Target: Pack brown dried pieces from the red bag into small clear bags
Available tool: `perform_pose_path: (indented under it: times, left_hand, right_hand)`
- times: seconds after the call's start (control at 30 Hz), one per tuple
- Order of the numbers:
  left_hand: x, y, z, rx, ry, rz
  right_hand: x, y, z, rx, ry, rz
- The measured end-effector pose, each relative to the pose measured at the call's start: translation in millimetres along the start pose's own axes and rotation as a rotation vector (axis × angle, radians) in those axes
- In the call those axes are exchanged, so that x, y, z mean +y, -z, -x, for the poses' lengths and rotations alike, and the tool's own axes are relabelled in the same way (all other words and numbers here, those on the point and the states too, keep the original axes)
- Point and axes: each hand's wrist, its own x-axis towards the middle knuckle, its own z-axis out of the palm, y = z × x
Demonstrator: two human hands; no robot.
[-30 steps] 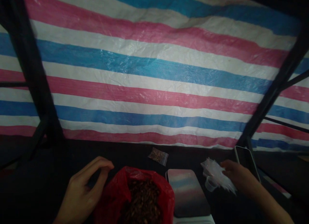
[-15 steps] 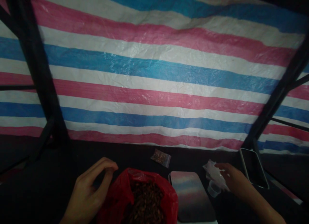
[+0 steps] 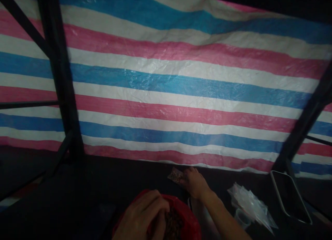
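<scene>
Small packet: clear plastic, flat in form and slightly slanted, with brown pieces showing through; located toward the far side of the dark table, its right end hidden. Red bag: thin, glossy plastic, open at the top, its rim crumpled; located nearer and apart from the packet, its left part largely covered. Dark brown bits: loose, gathered inside the bag's mouth.

The packet lies behind the bag. To the right sit the cup, the pouches and then the phone.
</scene>
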Motion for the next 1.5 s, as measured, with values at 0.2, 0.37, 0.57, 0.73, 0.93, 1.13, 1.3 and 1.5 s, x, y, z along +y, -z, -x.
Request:
perform_pose_path:
  times: [0.2, 0.37, 0.57, 0.73, 0.93, 1.13, 1.3, 1.5]
  left_hand:
    - [7, -19.0, -5, -0.017, 0.222, 0.104]
    - [9, -35.5, -6, 0.012, 0.497, 0.215]
    - [8, -43.9, -5, 0.131, 0.588, 0.367]
    - [10, -46.6, -8, 0.098, 0.683, 0.602]
    - [14, -45.9, -13, 0.08, 0.767, 0.885]
    - [6, -37.5, -14, 0.089, 0.804, 0.918]
    - [6, -37.7, -11, 0.055, 0.773, 0.703]
    - [9, -37.3, -9, -0.041, 0.67, 0.39]
  right_hand:
    - [-4, 7, 5, 0.04, 0.012, -0.256]
    - [-34, 18, 43, -0.002, 0.138, -0.745]
    - [-54, 14, 69, -0.023, 0.093, -1.138]
    - [-52, 0, 71, 0.103, 0.038, -1.046]
    - [-51, -16, 78, 0.204, 0.097, -0.929]
    - [-50, -17, 77, 0.109, 0.094, -1.015]
    - [-52, -8, 81, 0.11, 0.077, -0.972]
    - [-54, -16, 85, 0.237, 0.216, -0.626]
